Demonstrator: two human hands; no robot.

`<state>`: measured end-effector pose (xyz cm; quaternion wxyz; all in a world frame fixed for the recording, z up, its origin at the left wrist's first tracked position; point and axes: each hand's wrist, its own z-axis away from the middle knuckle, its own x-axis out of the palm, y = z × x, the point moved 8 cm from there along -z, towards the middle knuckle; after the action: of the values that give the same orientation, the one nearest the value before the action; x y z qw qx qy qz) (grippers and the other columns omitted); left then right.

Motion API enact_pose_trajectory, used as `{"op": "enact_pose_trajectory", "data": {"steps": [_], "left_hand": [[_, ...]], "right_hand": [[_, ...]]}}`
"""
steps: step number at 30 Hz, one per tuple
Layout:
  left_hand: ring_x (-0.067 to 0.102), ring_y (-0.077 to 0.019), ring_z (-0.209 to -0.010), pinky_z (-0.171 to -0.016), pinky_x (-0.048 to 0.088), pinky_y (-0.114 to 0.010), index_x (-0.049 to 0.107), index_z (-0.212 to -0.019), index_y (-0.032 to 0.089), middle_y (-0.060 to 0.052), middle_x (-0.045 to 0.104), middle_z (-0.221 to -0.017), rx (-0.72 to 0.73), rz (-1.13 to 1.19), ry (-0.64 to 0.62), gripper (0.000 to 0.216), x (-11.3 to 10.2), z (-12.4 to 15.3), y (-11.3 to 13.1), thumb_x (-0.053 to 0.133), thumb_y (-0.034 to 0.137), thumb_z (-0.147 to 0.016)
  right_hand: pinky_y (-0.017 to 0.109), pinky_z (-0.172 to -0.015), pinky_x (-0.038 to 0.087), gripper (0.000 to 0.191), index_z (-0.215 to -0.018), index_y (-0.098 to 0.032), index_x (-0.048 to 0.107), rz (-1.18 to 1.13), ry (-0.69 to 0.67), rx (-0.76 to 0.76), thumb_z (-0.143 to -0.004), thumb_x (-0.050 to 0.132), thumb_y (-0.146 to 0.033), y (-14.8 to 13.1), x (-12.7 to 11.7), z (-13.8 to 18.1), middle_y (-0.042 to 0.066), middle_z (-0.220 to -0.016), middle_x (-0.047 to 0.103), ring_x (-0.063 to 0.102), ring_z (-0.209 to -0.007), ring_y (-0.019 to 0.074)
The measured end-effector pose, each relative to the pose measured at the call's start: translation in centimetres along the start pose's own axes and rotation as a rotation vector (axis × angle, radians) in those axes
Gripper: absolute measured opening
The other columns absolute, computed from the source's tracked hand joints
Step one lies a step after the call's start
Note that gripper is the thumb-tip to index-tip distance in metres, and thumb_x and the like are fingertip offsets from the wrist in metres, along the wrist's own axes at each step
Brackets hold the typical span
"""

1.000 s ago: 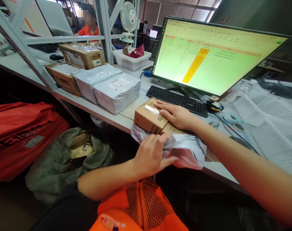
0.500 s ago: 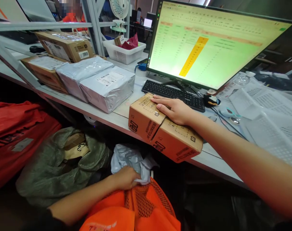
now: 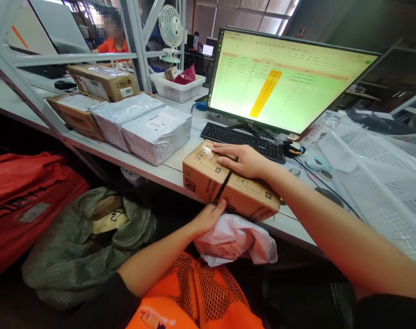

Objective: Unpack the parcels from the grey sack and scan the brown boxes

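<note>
A brown cardboard box (image 3: 252, 188) with dark printing and a dark line across its middle sits at the desk's front edge, jutting slightly over it. My right hand (image 3: 244, 160) lies flat on top of the box, fingers stretched out. At the box's front side, my left hand (image 3: 210, 218) is closed on a crumpled white plastic bag (image 3: 237, 240), which hangs below the desk edge. The left thumb is up against the box's front face or very close to it. The left fingers are partly hidden by the bag.
Wrapped white parcels (image 3: 156, 135) and cardboard boxes (image 3: 103, 82) stand at the left. Behind are a keyboard (image 3: 242, 139) and monitor (image 3: 283, 82); white mesh baskets (image 3: 376, 183) lie right. A green sack (image 3: 67, 256) and red bag (image 3: 26, 205) sit below. A person (image 3: 114, 41) is beyond the frame.
My left hand has risen from my lap to the box's front, bringing the white plastic bag along. My right hand stays on the box. The camera view has tilted up slightly.
</note>
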<state>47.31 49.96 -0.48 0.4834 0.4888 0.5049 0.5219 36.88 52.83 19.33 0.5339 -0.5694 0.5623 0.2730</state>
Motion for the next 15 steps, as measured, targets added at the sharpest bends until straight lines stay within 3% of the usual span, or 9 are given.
{"op": "enact_pose_trajectory", "data": {"steps": [2,6,8,11,13,14,15], "left_hand": [[0.067,-0.0288,-0.103,-0.095,0.049,-0.035,0.074,-0.086,0.013,-0.014,0.074,-0.091,-0.05,0.018,0.049,0.087,0.0,-0.9,0.3,0.04,0.093,-0.082],[0.056,-0.0189,-0.068,-0.066,0.042,-0.029,0.062,-0.068,0.015,-0.005,0.06,-0.064,-0.112,0.017,0.07,0.086,-0.2,0.0,0.1,0.037,0.097,-0.079],[0.044,-0.0138,-0.061,-0.06,0.033,-0.027,0.055,-0.063,0.016,-0.001,0.05,-0.06,-0.039,0.011,-0.062,0.082,0.4,1.6,0.7,0.041,0.096,-0.079],[0.038,-0.0118,-0.061,-0.058,0.028,-0.027,0.048,-0.061,0.016,-0.001,0.045,-0.063,0.143,0.08,-0.284,0.076,1.3,5.0,2.8,0.048,0.089,-0.084],[0.039,-0.0118,-0.06,-0.058,0.029,-0.027,0.05,-0.063,0.016,-0.002,0.046,-0.065,0.233,0.205,-0.326,0.072,1.4,6.7,4.6,0.049,0.083,-0.088],[0.039,-0.0118,-0.059,-0.057,0.029,-0.027,0.051,-0.063,0.016,-0.002,0.046,-0.065,0.265,0.262,-0.315,0.07,1.4,7.2,5.5,0.05,0.08,-0.09],[0.039,-0.0119,-0.059,-0.057,0.03,-0.028,0.052,-0.063,0.016,-0.002,0.047,-0.064,0.297,0.301,-0.297,0.068,1.6,7.4,6.3,0.05,0.077,-0.092]], "right_hand": [[0.043,-0.12,0.042,0.048,-0.137,-0.02,0.068,0.001,0.037,0.011,-0.1,0.055,-0.047,0.9,-0.3,-0.7,0.008,-0.145,0.062,0.058,-0.135,0.0252],[0.045,-0.113,0.049,0.045,-0.131,-0.019,0.071,0.023,0.212,0.034,-0.1,0.056,-0.047,1.5,-3.3,-0.4,0.009,-0.133,0.07,0.065,-0.126,0.0259],[0.046,-0.109,0.052,0.043,-0.13,-0.02,0.072,0.017,0.392,0.05,-0.099,0.059,-0.047,0.2,-6.4,2.3,0.009,-0.132,0.07,0.067,-0.122,0.0257],[0.044,-0.1,0.058,0.039,-0.13,-0.029,0.072,-0.091,0.602,0.136,-0.098,0.063,-0.048,-3.1,-9.3,10.4,0.007,-0.127,0.073,0.072,-0.109,0.0244],[0.048,-0.104,0.056,0.042,-0.132,-0.036,0.07,-0.276,0.587,0.12,-0.097,0.062,-0.057,-6.3,-7.6,15.9,0.007,-0.125,0.073,0.069,-0.117,0.028],[0.051,-0.105,0.055,0.055,-0.135,-0.037,0.068,-0.362,0.495,0.085,-0.089,0.064,-0.068,-8.2,-5.3,17.9,0.009,-0.129,0.071,0.066,-0.123,0.032],[0.053,-0.107,0.053,0.075,-0.138,-0.035,0.066,-0.404,0.373,0.149,-0.076,0.073,-0.075,-9.5,-2.1,19.5,0.012,-0.138,0.066,0.061,-0.129,0.0363]]}}
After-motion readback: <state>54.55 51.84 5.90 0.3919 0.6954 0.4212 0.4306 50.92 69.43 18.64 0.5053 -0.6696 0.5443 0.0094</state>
